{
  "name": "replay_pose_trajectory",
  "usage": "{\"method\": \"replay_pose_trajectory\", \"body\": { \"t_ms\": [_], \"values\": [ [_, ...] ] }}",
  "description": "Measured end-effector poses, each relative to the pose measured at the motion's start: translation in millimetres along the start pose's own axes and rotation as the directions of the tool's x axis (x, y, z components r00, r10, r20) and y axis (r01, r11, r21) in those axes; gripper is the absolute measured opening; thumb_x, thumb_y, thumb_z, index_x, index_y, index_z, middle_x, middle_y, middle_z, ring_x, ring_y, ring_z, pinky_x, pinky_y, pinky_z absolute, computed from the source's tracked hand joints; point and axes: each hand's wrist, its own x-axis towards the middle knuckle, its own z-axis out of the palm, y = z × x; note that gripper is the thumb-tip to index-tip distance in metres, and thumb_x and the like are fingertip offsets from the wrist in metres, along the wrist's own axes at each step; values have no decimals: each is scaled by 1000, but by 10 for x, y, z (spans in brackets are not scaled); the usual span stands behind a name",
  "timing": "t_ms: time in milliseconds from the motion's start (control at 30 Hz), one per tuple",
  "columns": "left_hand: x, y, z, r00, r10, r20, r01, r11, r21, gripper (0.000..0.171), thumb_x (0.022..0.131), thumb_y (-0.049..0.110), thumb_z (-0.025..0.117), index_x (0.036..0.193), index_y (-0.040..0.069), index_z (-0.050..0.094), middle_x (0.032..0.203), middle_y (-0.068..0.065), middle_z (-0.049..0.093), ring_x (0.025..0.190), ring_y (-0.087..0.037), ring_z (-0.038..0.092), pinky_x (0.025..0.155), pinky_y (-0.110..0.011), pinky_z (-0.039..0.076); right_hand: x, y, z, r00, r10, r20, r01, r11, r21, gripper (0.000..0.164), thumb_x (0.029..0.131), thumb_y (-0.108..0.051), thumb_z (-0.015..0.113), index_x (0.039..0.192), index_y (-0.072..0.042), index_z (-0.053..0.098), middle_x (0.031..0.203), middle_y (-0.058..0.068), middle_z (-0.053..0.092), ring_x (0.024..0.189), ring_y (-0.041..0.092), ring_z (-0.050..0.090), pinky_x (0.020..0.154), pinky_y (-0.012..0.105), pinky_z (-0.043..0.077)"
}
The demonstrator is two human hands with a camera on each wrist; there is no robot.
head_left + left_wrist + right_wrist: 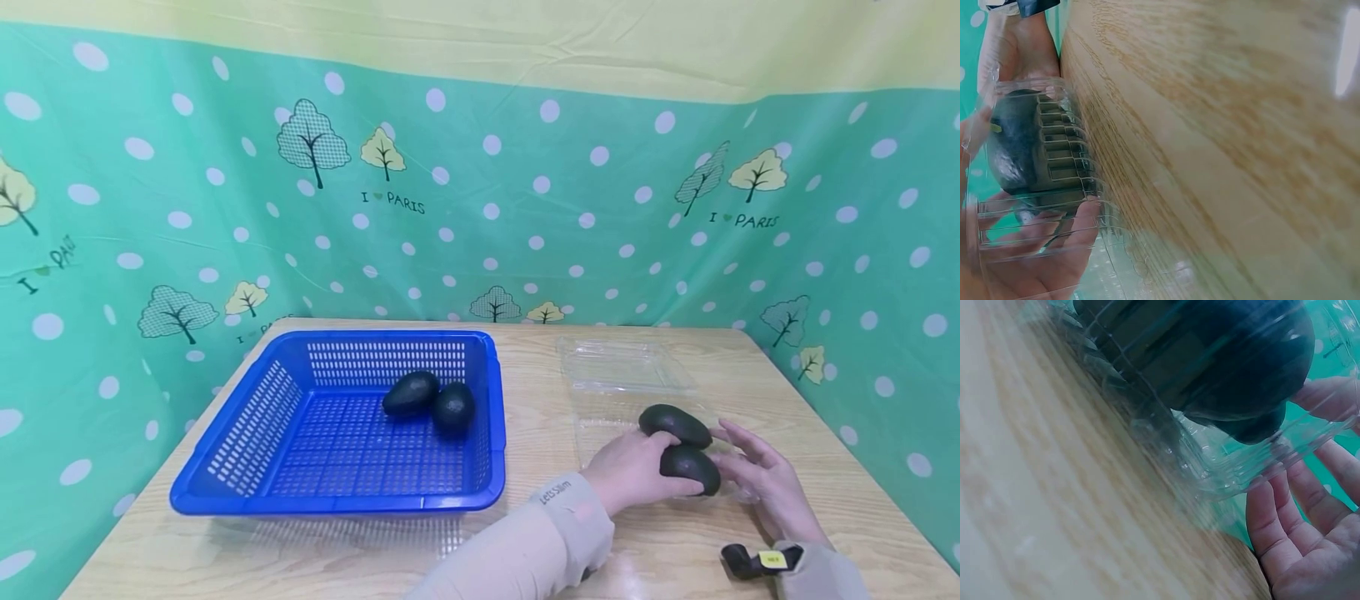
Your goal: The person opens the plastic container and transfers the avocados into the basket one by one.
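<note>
Two dark avocados sit at the right in a clear plastic clamshell container, the far avocado against the near avocado. My left hand reaches in from the left, its thumb and fingers around the near avocado. In the left wrist view, an avocado shows through the ribbed plastic wall, with left fingers beside it. My right hand is at the container's right side, fingers loosely bent. Its fingertips touch the outside of the clear wall in the right wrist view.
A blue plastic basket stands at the left of the wooden table. Inside it, two more avocados lie near the right wall. The container's raised lid extends toward the back. A green patterned cloth hangs behind.
</note>
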Motion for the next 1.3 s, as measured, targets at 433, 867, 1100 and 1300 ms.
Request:
{"method": "replay_pose_trajectory", "body": {
  "t_ms": [433,867,1100,1300],
  "values": [
    [11,4,-1,999,-14,39,15,999,-29,54,83,61,67,130,36,59,118,19,67,103,0,62,77,-17,45,6,22,-8,1000,-24,9,24,1000,-2,64,98,-17,62,155,-21,34,110,-35,61,88,-2,66,75,17,52],
    [27,-10,14,999,-16,48,20,997,-79,57,79,58,73,129,34,60,119,16,66,104,2,61,78,-16,46,11,32,-4,999,-35,9,35,999,27,61,98,-15,61,153,-23,36,109,-34,62,90,-4,66,75,17,52],
    [32,-15,20,997,-43,63,49,994,-98,58,78,58,75,128,33,57,118,15,65,103,1,60,79,-16,46,18,33,-4,999,-33,8,32,999,42,60,98,-14,61,152,-26,39,109,-33,62,91,-4,66,75,17,53],
    [33,-27,14,997,-40,69,47,993,-109,60,79,57,76,129,31,55,118,14,66,103,1,61,81,-16,46,20,35,-1,999,-44,10,43,997,57,58,98,-13,61,150,-28,42,109,-33,63,91,-4,66,75,18,53]
  ]
}}
